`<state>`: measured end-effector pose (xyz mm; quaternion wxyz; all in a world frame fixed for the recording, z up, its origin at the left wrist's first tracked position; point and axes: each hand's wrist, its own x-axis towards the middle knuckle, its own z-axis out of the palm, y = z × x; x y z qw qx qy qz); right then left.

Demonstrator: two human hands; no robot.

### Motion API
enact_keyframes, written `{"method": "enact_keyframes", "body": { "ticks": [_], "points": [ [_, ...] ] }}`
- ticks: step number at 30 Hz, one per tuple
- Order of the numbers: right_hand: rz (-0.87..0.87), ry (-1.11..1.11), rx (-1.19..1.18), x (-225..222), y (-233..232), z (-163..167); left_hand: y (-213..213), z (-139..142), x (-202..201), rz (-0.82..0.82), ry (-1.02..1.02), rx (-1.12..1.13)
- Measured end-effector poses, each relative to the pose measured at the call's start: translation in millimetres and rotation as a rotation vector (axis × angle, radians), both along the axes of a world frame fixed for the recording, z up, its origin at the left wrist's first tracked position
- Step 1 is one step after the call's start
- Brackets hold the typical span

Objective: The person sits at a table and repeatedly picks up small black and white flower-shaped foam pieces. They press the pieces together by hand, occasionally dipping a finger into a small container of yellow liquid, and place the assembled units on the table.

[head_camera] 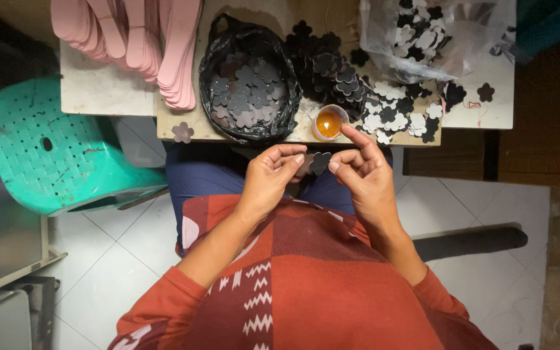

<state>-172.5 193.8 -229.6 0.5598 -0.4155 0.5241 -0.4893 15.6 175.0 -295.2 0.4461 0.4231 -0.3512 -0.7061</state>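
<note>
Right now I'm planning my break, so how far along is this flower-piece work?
Looks done: a black bag on the table holds many grey flower cutouts. In hand: the left hand and right hand pinch one dark flower piece between them, just below an open cup of orange liquid. Left: a heap of loose dark and white flower pieces beside the cup, and more in a clear bag.

- I sit in a small home craft workshop, on a white tiled floor (108, 272).
- My low counter (98, 91) carries stock in bulk: stacked pink strips (163, 45) far left, a black bag of flower cut-outs (247, 91), and loose black and white flowers (396, 116) at right.
- A little cup of amber glue (329, 122) stands at the near edge.
- A green plastic stool (53, 149) sits at left.
</note>
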Motion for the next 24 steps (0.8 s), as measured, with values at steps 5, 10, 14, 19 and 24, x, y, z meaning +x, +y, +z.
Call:
{"method": "enact_keyframes", "body": {
  "ticks": [5,10,14,19,24],
  "points": [
    [0.008,0.01,0.042,-1.1,6.8,-1.7,6.4,2.5,0.9,-0.024,0.035,0.068],
    [0.039,0.013,0.04,-2.1,11.9,-4.2,13.5,9.6,2.7,-0.099,0.095,0.126],
    [0.05,0.069,0.074,-4.5,14.5,-5.1,15.9,12.8,1.9,-0.119,0.15,0.18],
    [0.088,0.125,0.113,-7.5,16.3,-7.1,18.6,7.3,2.2,-0.14,0.114,0.247],
    [0.168,0.181,0.112,-12.7,15.0,-5.9,18.7,0.9,-1.2,-0.185,0.093,0.286]
  ]
}}
